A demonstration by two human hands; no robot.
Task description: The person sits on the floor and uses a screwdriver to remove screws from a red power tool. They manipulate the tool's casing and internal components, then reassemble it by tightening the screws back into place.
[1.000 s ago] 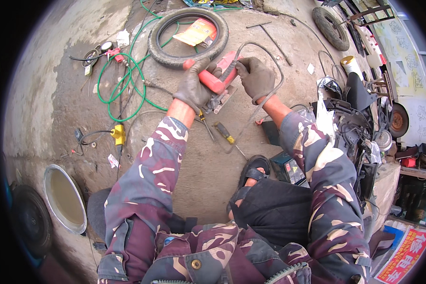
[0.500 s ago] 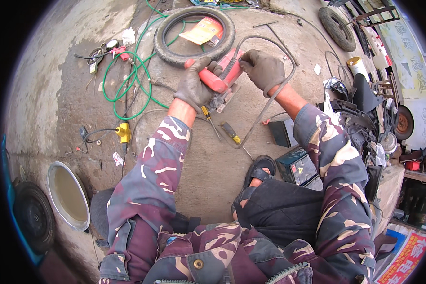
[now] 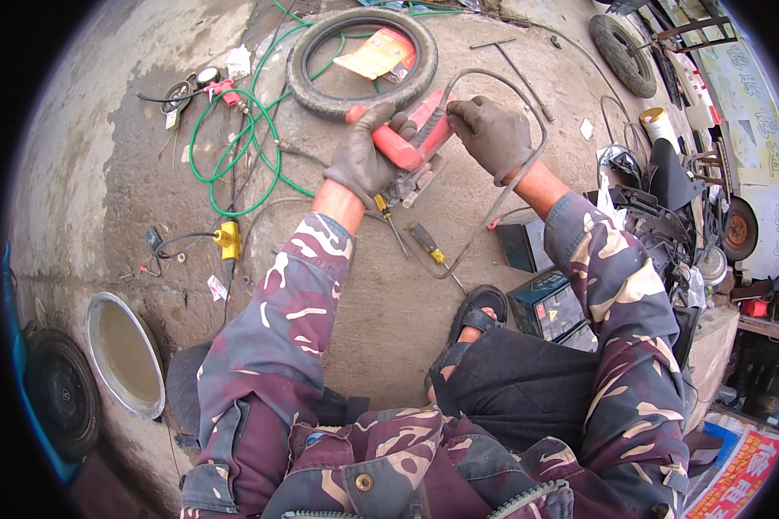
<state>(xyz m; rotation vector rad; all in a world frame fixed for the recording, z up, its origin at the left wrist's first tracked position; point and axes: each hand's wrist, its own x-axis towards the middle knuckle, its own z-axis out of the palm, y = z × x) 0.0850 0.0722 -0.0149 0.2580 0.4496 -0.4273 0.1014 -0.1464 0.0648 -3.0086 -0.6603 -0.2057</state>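
Both my hands wear dark gloves. My left hand (image 3: pixel 363 160) is closed around the handle of a red corded power tool (image 3: pixel 396 147), which has a metal base plate at its lower end. My right hand (image 3: pixel 493 137) is at the tool's far right end, its fingers curled in against it; their exact grip is partly hidden. From the tool a black cord (image 3: pixel 541 130) loops over and around my right wrist. Below the tool, a yellow-handled screwdriver (image 3: pixel 391 223) and a black-and-yellow screwdriver (image 3: pixel 428 242) lie on the ground.
Beyond the tool lies a tire (image 3: pixel 299 73) with an orange packet (image 3: pixel 376 54) inside. A green hose (image 3: pixel 277 156) coils at left, near a yellow connector (image 3: pixel 228 240). A basin of murky water (image 3: pixel 125 355) stands lower left. Batteries (image 3: pixel 550 303) sit by my sandal (image 3: pixel 472 324); a T-handle wrench (image 3: pixel 528 82) lies farther off.
The whole view has shifted slightly. My right hand has moved a little to the right at the tool's end; my left hand keeps its hold.
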